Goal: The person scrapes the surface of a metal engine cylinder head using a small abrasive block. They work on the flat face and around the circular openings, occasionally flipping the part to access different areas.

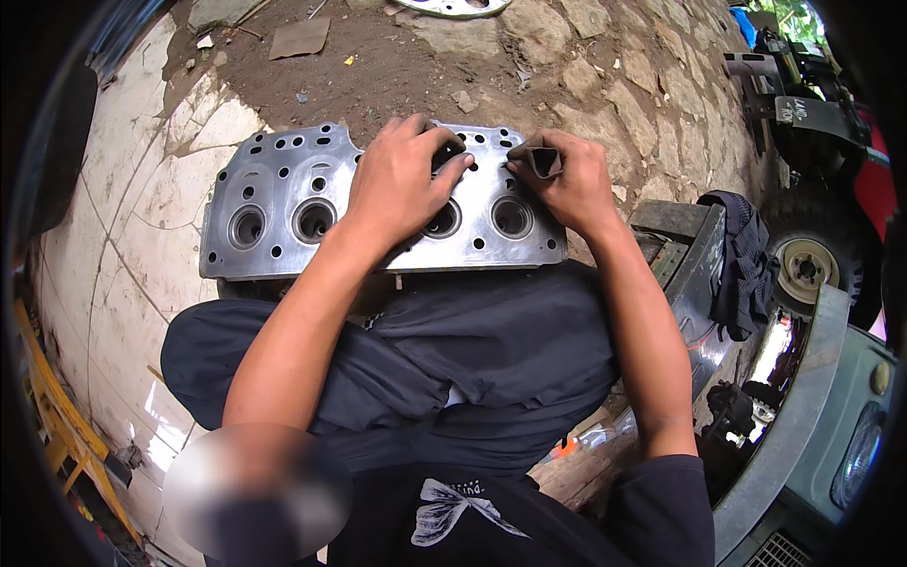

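Note:
A grey metal engine cylinder head [302, 253], with round valve ports and many small holes, lies flat face up in front of my folded legs. My left hand [402, 180] rests over its middle, thumb and forefinger tips brought close together. A dark patch shows between them; whether it is a held piece cannot be made out. Right of it, my right hand [578, 178] is closed on a folded dark sheet that looks like sandpaper [543, 163], its fingertips at the upper right part of the metal face. My left hand and forearm partly cover the middle ports.
Cracked pale tiles [123, 217] lie at left, with soil and paving stones [624, 113] beyond. To the right are a metal beam with a dark cloth [742, 265] over it, a vehicle wheel [805, 269] and a green vehicle front [850, 416]. A yellow frame [76, 439] stands lower left.

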The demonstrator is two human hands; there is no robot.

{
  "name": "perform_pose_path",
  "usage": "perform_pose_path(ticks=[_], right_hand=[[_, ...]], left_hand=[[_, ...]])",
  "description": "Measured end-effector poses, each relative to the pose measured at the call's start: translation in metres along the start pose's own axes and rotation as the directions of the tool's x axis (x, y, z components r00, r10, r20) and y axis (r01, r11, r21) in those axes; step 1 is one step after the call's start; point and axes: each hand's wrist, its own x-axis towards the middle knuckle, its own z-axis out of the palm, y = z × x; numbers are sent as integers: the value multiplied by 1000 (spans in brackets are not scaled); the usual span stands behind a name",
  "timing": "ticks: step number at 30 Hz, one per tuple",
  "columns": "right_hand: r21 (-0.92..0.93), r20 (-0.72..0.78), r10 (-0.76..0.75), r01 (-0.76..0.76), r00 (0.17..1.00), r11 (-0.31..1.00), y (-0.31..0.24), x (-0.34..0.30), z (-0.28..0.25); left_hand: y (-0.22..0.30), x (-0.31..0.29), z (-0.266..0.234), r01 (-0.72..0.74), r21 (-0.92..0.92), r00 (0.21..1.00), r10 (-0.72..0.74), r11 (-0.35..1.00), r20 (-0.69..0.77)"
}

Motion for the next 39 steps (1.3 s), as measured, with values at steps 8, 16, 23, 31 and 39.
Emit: perform_pose_path(ticks=[8,16,23,31,39], right_hand=[[42,-23,-30,31,999,999,-2,-3,-5],[24,-5,-117,117,993,993,-1,4,-3],[-52,-28,-132,130,991,990,-1,-1,-1],[-36,-33,-110,109,993,993,-1,-1,-1],[-53,-40,-77,75,996,996,-7,-5,-2]], left_hand=[[-2,1,-1,7,16,1000,-7,1000,9],[-4,1,-3,21,11,1000,-21,1000,17],[-1,1,-1,40,11,999,-40,999,34],[-4,1,-2,38,28,999,-39,999,38],[-1,-2,-2,5,27,1000,-5,1000,25]])
